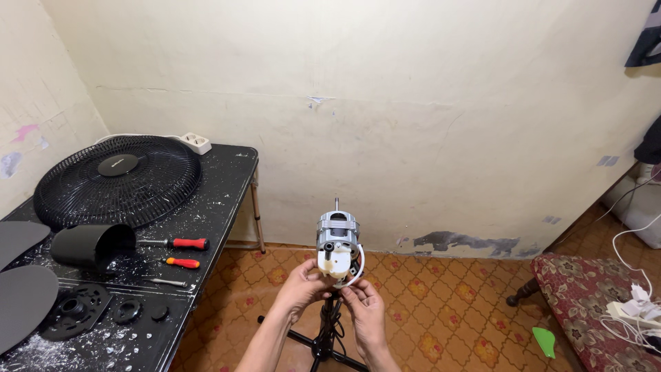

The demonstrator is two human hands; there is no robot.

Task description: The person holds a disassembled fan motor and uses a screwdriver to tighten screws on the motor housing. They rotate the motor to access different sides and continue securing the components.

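Hands meet low in the middle of the view, on a bare fan motor [337, 241] that stands on top of a black stand pole [325, 329]. The left hand [303, 286] grasps the white plastic gearbox [334, 262] at the bottom of the motor from the left side. The right hand [365, 306] pinches a thin white wire loop [359, 265] at the lower right of the same gearbox. Above the grip the motor body is grey metal with stacked plates, and a thin steel shaft [337, 203] points up from it. Below the grip, black cables hang along the pole, and the black legs of the stand spread on the patterned orange floor tiles [441, 310].

Around the motor there is open room on all sides; the floor behind it runs free up to the cream wall [413, 138], whose paint is scuffed near the bottom.

Left of the grip, well apart, stands a black table [220, 200] speckled with white, its near edge facing the motor. On it lie two screwdrivers [180, 243] with red handles, a black rounded motor cover [89, 244], small black round parts, grey fan blades [24, 300], and farther back a black fan grille [117, 179] with a white power strip [196, 142] behind it.

Right of the grip, near the frame edge, is a cushioned seat with floral cloth [585, 289], with white cables [637, 303] on it.
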